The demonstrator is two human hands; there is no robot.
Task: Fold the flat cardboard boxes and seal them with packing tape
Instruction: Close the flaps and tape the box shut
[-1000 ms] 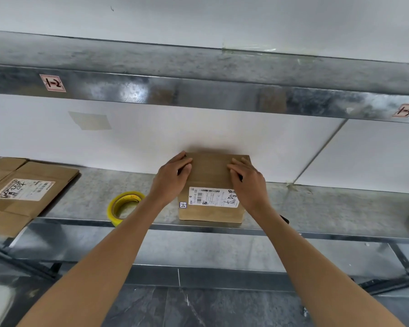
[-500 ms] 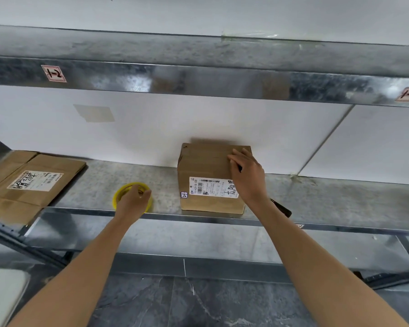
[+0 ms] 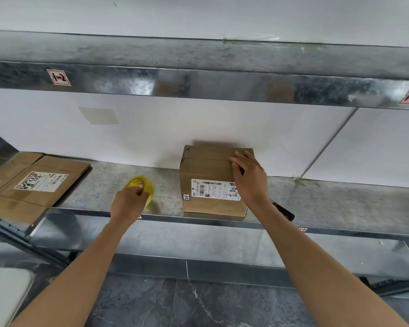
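The person is working at a metal shelf [image 3: 328, 199]. A folded cardboard box [image 3: 206, 168] is sitting near its middle, close to the near edge, with the white wall panel [image 3: 198, 123] behind it. The right hand [image 3: 248, 178] is lying open across the right part of the box's top, with its fingers extended over the seam where the flaps are meeting. It is probably pressing them down so they are not springing apart before tape goes on.

The left hand [image 3: 128, 201] is curling around the yellow tape roll [image 3: 139, 182] to the left of the box. The roll is tilting up rather than lying flat on the shelf, which suggests it is being picked up for sealing. No strip of tape is showing clearly along the top seam, so that step appears not yet done.

A white shipping label [image 3: 210, 188] is facing the person on the near side of the box. Well to the left, flat cardboard boxes [image 3: 38, 185] are lying stacked on the same shelf, likely waiting to be folded next. A black pen-like tool [image 3: 283, 211] is lying just right of the box, partly hidden under the right wrist, and exactly what it is cannot be told. With one hand anchoring the flaps and the other fetching tape, the box should be sitting square for the strip.
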